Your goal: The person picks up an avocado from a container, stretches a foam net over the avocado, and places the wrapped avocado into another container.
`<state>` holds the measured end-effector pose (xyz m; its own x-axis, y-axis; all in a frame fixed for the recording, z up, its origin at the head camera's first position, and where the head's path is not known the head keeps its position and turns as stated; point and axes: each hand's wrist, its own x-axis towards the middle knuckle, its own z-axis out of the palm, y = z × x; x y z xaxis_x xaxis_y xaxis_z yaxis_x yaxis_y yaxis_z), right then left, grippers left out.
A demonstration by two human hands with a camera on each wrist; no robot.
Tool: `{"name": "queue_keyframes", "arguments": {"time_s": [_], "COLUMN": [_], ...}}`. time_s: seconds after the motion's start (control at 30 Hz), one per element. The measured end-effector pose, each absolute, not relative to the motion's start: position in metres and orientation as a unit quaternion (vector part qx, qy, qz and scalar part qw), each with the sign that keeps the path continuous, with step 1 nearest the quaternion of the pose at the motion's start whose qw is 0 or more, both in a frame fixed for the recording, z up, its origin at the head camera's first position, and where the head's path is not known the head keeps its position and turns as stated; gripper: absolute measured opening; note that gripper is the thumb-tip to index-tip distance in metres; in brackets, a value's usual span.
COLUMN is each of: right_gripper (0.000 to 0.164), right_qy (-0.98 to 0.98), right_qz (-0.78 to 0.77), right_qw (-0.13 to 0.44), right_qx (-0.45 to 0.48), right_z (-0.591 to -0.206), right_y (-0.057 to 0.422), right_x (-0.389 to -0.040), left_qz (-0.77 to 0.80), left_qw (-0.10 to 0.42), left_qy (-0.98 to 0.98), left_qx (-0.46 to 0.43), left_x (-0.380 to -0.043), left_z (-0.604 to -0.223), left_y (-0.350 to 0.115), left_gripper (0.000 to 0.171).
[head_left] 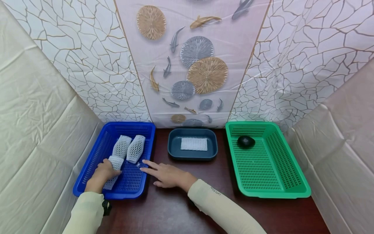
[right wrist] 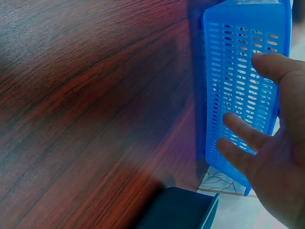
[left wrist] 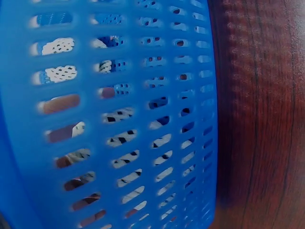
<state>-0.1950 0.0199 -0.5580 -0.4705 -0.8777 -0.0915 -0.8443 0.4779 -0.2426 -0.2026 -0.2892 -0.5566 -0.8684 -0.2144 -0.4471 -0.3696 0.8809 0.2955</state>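
In the head view my left hand (head_left: 103, 172) reaches into the blue basket (head_left: 151, 139) and grips a white foam net sleeve (head_left: 116, 162) near the front left, thumb on one side and fingers on the other. Two more foam net sleeves (head_left: 135, 149) lie behind it, both bulging in the middle; what they contain is hidden. The left wrist view looks through the basket's slotted wall (left wrist: 143, 105), with bits of hand and white netting behind it. My right hand (head_left: 168, 175) has its fingers spread, fingertips at the basket's right rim, and holds nothing.
A dark teal tray (head_left: 172, 151) in the back middle holds a flat white foam net (head_left: 194, 144). On the right stands a green basket (head_left: 295, 162) with a glossy black rounded object (head_left: 246, 141) in it. Cloth walls enclose the dark wooden table (head_left: 187, 214).
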Motion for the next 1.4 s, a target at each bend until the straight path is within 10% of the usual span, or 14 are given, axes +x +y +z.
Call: {"name": "queue_keyframes", "arguments": {"time_s": [1.4], "right_gripper": [0.077], "right_qy": [0.865], "right_qz": [-0.150], "right_qw": [0.099], "right_qx": [-0.468], "right_z": [-0.539], "right_y": [0.058], "right_x": [-0.195], "left_qz": [0.162], "left_qw": [0.061], "left_qy": [0.985], "left_qx": [-0.016], "left_x": [-0.201], "left_z": [-0.473], "left_y": [-0.226], "left_gripper": [0.099]}}
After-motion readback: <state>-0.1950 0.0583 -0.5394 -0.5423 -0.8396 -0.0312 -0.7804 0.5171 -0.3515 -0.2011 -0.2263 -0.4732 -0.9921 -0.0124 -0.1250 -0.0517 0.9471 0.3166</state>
